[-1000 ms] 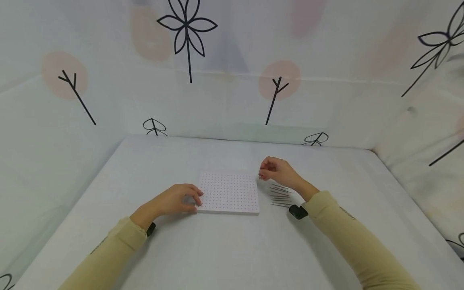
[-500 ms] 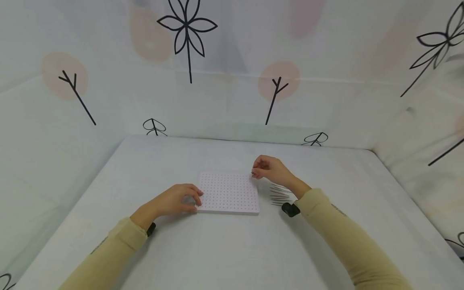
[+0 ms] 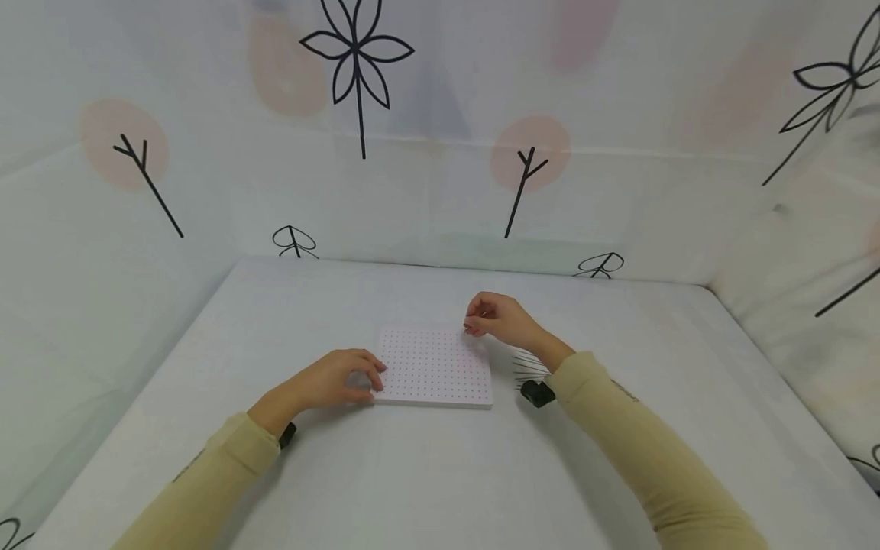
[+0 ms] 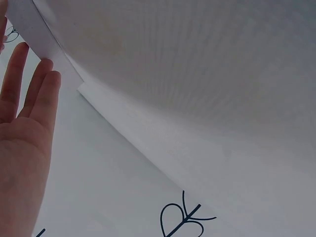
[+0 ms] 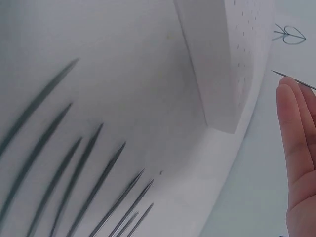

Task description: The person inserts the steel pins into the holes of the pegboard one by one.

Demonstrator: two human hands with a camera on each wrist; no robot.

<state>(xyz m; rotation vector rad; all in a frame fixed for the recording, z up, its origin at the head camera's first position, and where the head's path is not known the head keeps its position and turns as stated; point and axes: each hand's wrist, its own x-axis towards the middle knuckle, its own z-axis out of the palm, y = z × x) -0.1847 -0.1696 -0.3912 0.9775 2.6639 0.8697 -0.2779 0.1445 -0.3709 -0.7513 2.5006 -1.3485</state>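
A square white block with a grid of small holes (image 3: 433,370) lies flat on the white-covered table. At its left side my left hand (image 3: 340,380) rests with its fingertips on the edge; in the left wrist view those fingers (image 4: 47,94) look nearly straight against the block's side. My right hand (image 3: 500,317) is over the block's far right corner, thumb and fingers pinching a thin needle (image 5: 278,73). The needle's pointed tip sticks out past the fingertips in the right wrist view. Several more dark needles (image 3: 526,365) lie to the right of the block, partly hidden by the right wrist.
Seen from the right wrist, the loose needles (image 5: 98,186) lie side by side in a rough row, points toward the block. A white cloth wall (image 3: 426,198) with printed plants closes off the table's far side. Dark wrist cameras (image 3: 538,393) sit under both wrists.
My right hand has moved left with the needle, from beside the block to over its far right corner. The left hand and the block have stayed where they were.
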